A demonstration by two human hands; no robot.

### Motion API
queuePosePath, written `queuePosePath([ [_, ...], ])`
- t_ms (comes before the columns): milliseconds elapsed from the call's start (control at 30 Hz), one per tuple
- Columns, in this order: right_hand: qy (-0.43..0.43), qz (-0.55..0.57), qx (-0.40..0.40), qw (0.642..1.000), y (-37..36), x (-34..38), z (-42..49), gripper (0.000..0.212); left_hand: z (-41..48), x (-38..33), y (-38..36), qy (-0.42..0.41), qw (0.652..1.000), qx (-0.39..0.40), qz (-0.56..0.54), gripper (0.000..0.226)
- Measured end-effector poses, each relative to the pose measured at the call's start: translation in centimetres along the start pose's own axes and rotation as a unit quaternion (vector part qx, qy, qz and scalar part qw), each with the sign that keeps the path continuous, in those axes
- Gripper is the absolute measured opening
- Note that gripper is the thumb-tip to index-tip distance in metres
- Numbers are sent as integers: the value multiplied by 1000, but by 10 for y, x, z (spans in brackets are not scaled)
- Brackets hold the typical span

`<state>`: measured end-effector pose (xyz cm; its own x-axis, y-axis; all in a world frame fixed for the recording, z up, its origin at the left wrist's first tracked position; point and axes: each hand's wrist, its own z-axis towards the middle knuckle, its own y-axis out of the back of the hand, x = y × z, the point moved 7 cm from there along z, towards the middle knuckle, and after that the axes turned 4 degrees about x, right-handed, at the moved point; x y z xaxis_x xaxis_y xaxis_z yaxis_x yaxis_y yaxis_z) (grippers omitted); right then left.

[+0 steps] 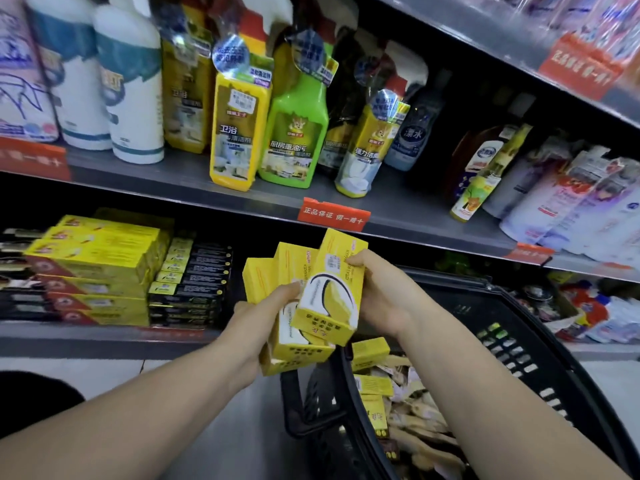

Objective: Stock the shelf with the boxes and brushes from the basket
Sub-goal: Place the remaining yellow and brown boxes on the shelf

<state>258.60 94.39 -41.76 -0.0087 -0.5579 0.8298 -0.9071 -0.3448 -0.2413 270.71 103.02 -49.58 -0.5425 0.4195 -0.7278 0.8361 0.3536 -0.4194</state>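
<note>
Bare forearms lead to both hands over the rim of a black perforated plastic basket (pixel 519 341). The left hand (pixel 263 317) grips a fan of glossy yellow cardboard boxes (pixel 263 278), and the right hand (pixel 381 292) clasps the front box (pixel 332 292). Loose boxes (pixel 370 353) and pale wrapped brushes (pixel 415 420) lie in the basket. Beyond, a grey metal shelf (pixel 86 336) carries stacked flat boxes (pixel 100 258). Plastic spray bottles (pixel 294 133) stand on the tier above.

I am looking into a shop aisle. Grey metal shelving (pixel 180 174) runs across at twelve o'clock, packed with rows of cleaning-spray bottles (pixel 239 133), with red printed shelf tags (pixel 332 214) clipped to its edges. Stacked yellow cartons (pixel 93 258) sit at ten o'clock, and a black shopping basket (pixel 512 341) at four.
</note>
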Motion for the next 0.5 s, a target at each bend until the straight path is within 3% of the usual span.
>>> queuePosePath([
  [100, 15, -48, 1, 999, 7, 8, -1, 35, 0, 3, -7, 8, 1000, 27, 7, 99],
  [200, 5, -102, -10, 995, 21, 12, -2, 27, 9, 1, -8, -22, 999, 13, 40, 59],
  [267, -7, -115, -14, 993, 31, 15, -3, 24, 23, 3, -6, -58, 998, 29, -22, 45],
  [333, -23, -102, -11, 995, 36, 17, 0, 27, 26, -1, -9, -40, 996, 42, 63, 46],
  [367, -35, -91, -11, 995, 34, 17, 3, 28, 23, -7, -4, -23, 994, 4, 111, 49],
  [433, -55, -119, -15, 991, 27, 14, 17, 27, 14, -17, 17, 31, 993, -64, 98, 61],
  [500, -73, -170, 0, 983, 9, 8, 38, 20, 4, -27, 41, 35, 993, -71, 87, 78],
])
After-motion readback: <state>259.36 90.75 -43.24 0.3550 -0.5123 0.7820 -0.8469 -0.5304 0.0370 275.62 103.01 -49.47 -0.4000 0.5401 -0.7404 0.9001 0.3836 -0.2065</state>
